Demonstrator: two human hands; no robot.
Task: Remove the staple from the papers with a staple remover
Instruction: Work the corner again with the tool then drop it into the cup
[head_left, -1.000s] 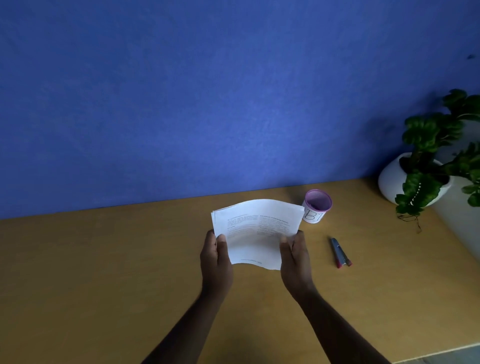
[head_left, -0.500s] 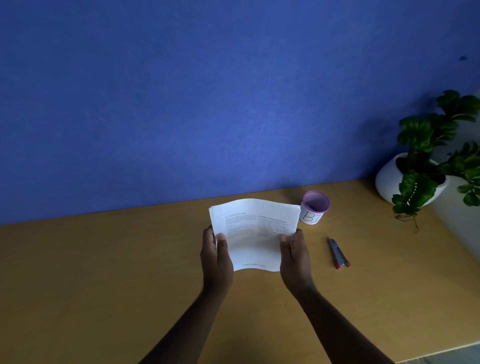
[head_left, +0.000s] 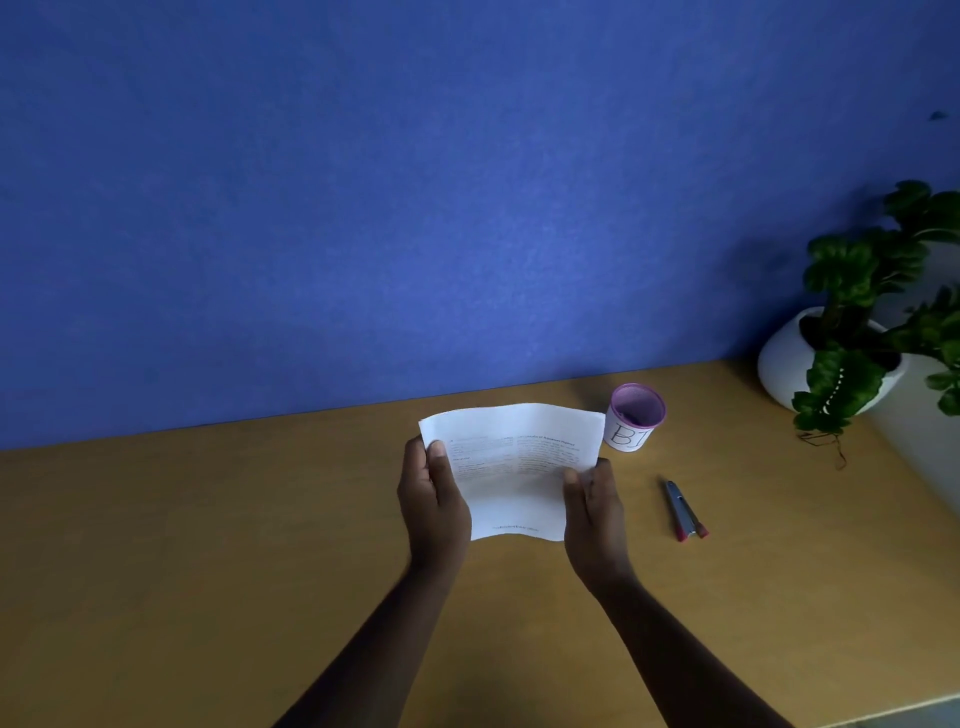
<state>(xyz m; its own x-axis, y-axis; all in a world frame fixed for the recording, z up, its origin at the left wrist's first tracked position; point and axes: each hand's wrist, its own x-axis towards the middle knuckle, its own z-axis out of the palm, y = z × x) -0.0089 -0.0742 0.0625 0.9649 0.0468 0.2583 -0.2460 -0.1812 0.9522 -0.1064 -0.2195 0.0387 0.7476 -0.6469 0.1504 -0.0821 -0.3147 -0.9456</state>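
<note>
Two hands hold the papers (head_left: 511, 467) up over the middle of the desk (head_left: 208, 545). Your left hand (head_left: 434, 501) grips the left edge, with the thumb laid on the printed face and the rest of the hand behind the sheets. Your right hand (head_left: 597, 514) grips the right edge in the same way, its fingers (head_left: 605, 470) curled round that edge. The sheets bow between the two grips with the printed side facing you, and the text is too small to read. The staple cannot be made out.

The staple remover (head_left: 684, 512) lies flat on the desk to the right of your right hand, apart from it, with its red-tipped end nearest you. Beside the far right corner of the papers stands a pink-rimmed cup (head_left: 635, 421) with a white label lettered in black. At the far right, a green plant (head_left: 852, 270) sits in a white pot (head_left: 779, 364). A blue wall (head_left: 415, 208) rises behind the desk.
</note>
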